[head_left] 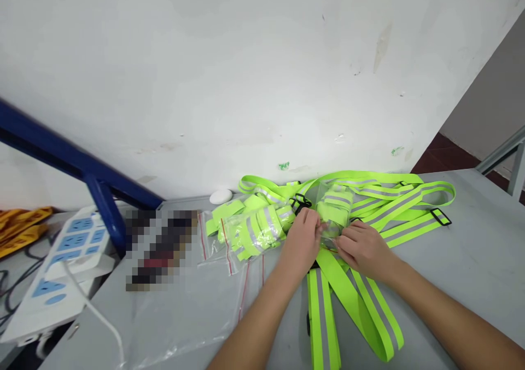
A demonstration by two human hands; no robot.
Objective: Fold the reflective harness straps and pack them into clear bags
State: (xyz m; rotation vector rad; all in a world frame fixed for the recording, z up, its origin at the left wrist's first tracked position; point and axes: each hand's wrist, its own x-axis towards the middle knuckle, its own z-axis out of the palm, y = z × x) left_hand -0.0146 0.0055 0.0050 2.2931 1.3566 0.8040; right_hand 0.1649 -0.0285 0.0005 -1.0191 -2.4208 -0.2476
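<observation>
Both of my hands pinch the near edge of a clear zip bag (335, 209) that has a folded lime-green reflective strap inside. My left hand (304, 230) is closed on the bag's left side, and my right hand (363, 247) is closed on its right side. Loose lime-green reflective straps (394, 195) with black buckles lie behind and to the right. More strap (324, 315) trails toward me beneath my hands. Left of my left hand lie filled zip bags (258, 230), each with a folded strap in it. The fingertips partly cover the bag's mouth.
Flat clear zip bags (184, 315) with red seal lines lie at the front left. A white round object (220, 197) rests by the wall. A white power strip (69, 260) with a cable and a blue metal frame (74, 159) stand at left. One patch of the table is blurred.
</observation>
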